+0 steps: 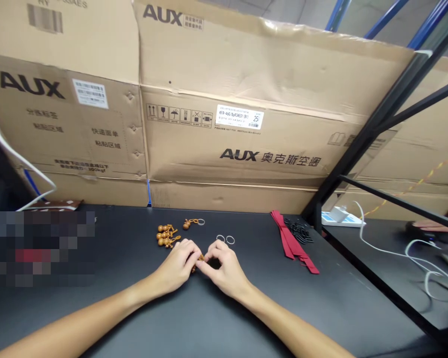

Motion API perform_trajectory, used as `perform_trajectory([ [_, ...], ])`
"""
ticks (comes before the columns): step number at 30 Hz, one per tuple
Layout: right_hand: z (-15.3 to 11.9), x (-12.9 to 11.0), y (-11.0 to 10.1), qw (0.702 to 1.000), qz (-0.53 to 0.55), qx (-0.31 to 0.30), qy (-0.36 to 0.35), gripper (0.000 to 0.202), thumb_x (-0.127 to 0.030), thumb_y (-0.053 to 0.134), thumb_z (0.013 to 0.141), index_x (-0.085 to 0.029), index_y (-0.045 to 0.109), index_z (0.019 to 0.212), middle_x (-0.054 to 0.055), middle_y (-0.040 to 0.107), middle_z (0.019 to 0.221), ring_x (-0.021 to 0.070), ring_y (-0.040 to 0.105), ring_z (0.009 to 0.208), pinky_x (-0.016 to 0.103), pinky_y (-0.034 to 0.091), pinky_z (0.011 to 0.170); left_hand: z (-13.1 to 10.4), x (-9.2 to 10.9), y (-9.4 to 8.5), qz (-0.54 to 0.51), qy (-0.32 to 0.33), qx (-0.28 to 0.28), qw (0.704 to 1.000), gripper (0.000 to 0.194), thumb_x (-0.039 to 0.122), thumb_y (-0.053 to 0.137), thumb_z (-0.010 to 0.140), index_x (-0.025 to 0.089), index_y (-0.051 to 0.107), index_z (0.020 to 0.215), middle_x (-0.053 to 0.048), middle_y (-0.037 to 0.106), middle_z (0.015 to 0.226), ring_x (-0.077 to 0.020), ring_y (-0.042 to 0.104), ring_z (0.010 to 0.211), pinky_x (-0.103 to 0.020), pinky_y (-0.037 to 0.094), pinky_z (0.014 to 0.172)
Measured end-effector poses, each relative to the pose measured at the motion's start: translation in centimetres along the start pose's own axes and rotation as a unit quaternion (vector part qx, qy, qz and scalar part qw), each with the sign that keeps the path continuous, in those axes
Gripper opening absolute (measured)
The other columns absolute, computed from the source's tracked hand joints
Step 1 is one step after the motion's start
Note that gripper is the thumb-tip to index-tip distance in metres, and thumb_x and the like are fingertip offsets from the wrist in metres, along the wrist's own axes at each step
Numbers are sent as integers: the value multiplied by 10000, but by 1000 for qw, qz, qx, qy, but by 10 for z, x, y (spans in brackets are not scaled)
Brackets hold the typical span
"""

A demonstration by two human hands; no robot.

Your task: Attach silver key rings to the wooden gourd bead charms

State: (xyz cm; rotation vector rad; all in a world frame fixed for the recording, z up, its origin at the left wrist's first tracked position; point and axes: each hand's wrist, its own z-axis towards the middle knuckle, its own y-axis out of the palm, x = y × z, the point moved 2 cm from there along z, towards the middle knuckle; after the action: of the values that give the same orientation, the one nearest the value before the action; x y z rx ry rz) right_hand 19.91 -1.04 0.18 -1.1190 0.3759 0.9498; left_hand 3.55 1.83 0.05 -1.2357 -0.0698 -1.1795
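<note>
left hand [181, 266]: from my remote seat i see its fingers bent inward, thumb and fingertips grasping a small orange-brown corded piece [201, 257].
right hand [226, 268]: thumb and forefinger pinch the same piece from the other side, the forefinger arched; i judge both sets of tips are needed because it is so small.
pinched piece: between the two hands, low over the matte black tabletop [246, 313]; fingers hide most of it, so i cannot tell its full shape.
silver rings: two thin round metal rings [226, 238] lie flat just beyond the right hand, side by side, probably for easy picking.
gourd cluster: glossy brown gourd-shaped pendants with tan cords [165, 236] sit bunched beyond the left hand, presumably to keep like with like.
lone gourd: one brown pendant on a looped cord [186, 224] lies apart from the bunch, a metal ring [201, 222] at its cord's end.
red strips: flat dark-red fabric strips [291, 238] lie well to the right, perhaps to leave working room.
black pile: small black looped pieces [300, 231] lie heaped just beside the strips.
cartons: tall brown cardboard panels marked aux [227, 64] stand behind everything, likely as a screen.
</note>
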Motion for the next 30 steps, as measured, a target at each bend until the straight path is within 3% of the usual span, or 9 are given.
perform_trajectory([
  [6, 1, 3, 1, 999, 36, -19, -17, 157, -219, 625, 846, -193, 639, 693, 17, 556, 824, 149, 549, 764, 277, 450, 722, 1, -2, 0, -13, -14, -13, 1000, 310, 281, 393, 982, 187, 534, 723, -15, 577, 765, -176, 512, 750, -326, 418, 722],
  [14, 1, 3, -2, 993, 84, -87, -16, 97, -224, 680, 829, -210, 680, 733, 4, 564, 867, 147, 544, 818, 286, 446, 778, 2, -8, 0, 11, -31, 28, 999, 294, 272, 384, 969, 196, 534, 727, -23, 584, 752, -194, 529, 751, -342, 432, 719],
  [21, 1, 5, 0, 994, 74, -79, -4, 172, -259, 662, 860, -200, 663, 699, 5, 555, 871, 146, 543, 839, 303, 431, 826, -1, 2, -1, 5, 12, 11, 1000, 298, 266, 373, 985, 194, 512, 732, -21, 587, 785, -185, 524, 774, -335, 433, 744],
  [27, 0, 3, -3, 994, 63, -88, -32, 105, -223, 685, 842, -215, 682, 737, 5, 550, 881, 157, 527, 880, 307, 420, 848, 0, -2, -2, 16, -18, 40, 999, 284, 254, 392, 970, 195, 531, 730, -18, 580, 752, -188, 540, 747, -329, 436, 723],
  [30, -1, 2, -3, 995, 52, -79, -29, 120, -225, 684, 841, -208, 671, 722, 6, 545, 872, 158, 523, 867, 310, 420, 838, 0, 0, -2, 14, -1, 35, 999, 277, 242, 397, 969, 195, 525, 728, -17, 586, 760, -186, 540, 752, -323, 439, 723],
])
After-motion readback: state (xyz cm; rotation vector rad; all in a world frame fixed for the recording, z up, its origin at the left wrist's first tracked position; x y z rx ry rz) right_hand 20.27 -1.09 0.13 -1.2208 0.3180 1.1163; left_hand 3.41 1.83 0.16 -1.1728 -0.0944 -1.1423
